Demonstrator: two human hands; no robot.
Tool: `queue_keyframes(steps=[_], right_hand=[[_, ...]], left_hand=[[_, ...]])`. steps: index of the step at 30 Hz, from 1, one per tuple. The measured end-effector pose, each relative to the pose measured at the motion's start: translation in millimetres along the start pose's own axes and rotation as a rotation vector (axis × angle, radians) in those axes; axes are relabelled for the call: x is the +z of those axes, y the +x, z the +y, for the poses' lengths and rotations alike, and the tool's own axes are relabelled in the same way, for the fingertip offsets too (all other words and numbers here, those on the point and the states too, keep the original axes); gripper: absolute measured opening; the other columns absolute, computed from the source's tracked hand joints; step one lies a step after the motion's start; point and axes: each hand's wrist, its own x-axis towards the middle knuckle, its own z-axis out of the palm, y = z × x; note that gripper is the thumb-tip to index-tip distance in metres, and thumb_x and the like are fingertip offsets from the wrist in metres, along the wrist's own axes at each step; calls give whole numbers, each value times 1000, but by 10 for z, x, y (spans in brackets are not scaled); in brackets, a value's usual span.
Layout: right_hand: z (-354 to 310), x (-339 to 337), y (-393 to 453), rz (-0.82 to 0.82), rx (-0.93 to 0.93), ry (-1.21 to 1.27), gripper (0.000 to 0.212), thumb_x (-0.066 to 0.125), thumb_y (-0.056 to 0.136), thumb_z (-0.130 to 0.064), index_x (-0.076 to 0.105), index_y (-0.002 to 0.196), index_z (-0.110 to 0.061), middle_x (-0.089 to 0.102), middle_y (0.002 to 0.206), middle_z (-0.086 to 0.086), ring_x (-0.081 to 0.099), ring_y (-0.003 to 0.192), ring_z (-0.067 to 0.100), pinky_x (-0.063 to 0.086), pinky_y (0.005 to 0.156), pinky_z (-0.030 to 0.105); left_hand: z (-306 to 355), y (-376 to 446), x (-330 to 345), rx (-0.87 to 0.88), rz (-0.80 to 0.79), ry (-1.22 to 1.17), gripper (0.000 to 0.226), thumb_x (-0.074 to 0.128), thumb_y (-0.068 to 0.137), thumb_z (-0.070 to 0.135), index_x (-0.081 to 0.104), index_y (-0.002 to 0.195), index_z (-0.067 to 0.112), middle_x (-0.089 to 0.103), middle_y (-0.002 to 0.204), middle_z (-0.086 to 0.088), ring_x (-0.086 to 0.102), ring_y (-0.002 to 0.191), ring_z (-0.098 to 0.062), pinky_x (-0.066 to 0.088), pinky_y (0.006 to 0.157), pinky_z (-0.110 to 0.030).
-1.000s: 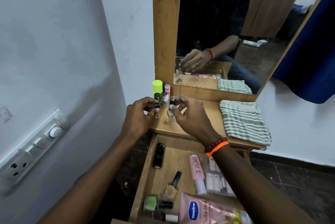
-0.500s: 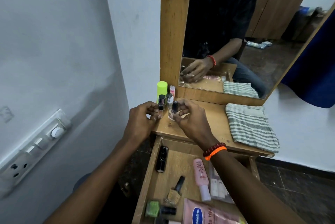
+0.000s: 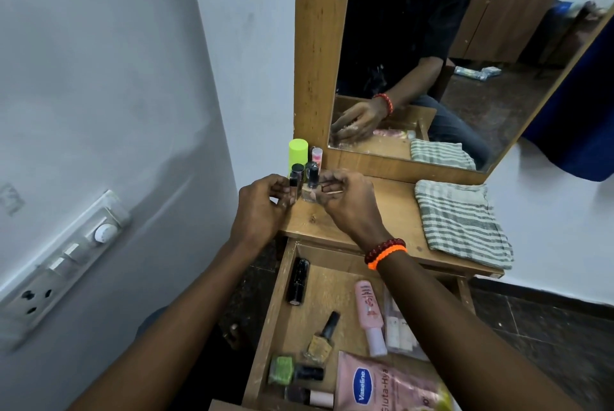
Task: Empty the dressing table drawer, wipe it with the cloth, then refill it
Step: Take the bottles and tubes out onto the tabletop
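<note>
step: emptying drawer (image 3: 275, 321) | left hand (image 3: 257, 208) pinches small bottle (image 3: 293, 185), right hand (image 3: 349, 203) fingers loosely curled beside clear bottle (image 3: 309, 189), grip unclear | next: release, fetch black tube (image 3: 298, 281) from drawer

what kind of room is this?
Probably a bedroom or dressing corner at home: a wooden dressing table with a mirror, cosmetics in its open drawer, and a wardrobe reflected behind.

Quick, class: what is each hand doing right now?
Left hand: fingers closed on a small dark-capped bottle.
Right hand: fingers around a clear bottle on the tabletop.
</note>
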Motion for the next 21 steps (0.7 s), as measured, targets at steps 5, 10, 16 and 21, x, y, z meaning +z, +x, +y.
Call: queue_keyframes(steps=[5, 10, 16, 21], right_hand=[[-60, -170, -356, 89, -117, -55, 19, 83, 84, -19, 71, 98, -15, 67, 87, -3, 62, 72, 8, 48, 61, 14], [-12, -317, -1057, -249, 57, -163, 21, 75, 89, -31, 70, 73, -18, 67, 60, -2, 62, 54, 11, 47, 52, 25], [219, -220, -1348, -455, 395, -381, 32, 75, 84, -22, 56, 61, -13, 64, 66, 1, 59, 61, 11, 48, 60, 31], [222, -54, -1354, -552, 593, -303, 16, 59, 90, -5, 63, 92, 10, 73, 90, 29, 73, 65, 28, 56, 58, 18]], left_hand=[[185, -309, -128, -21, 63, 50, 22, 79, 85, 16, 71, 105, 15, 71, 91, 6, 65, 81, -1, 56, 72, -18], [505, -939, -96, 8, -158, 128, 6, 69, 93, 22, 72, 87, 24, 71, 78, 12, 65, 67, 3, 53, 60, -17], [603, -1166, 332, -23, -510, 742, 17, 54, 96, 8, 66, 107, 11, 66, 113, -11, 67, 104, -27, 52, 76, -35], [507, -1244, 583, 23, -602, 932, 31, 63, 97, 19, 62, 126, 10, 58, 128, -15, 61, 113, -20, 54, 83, -30]])
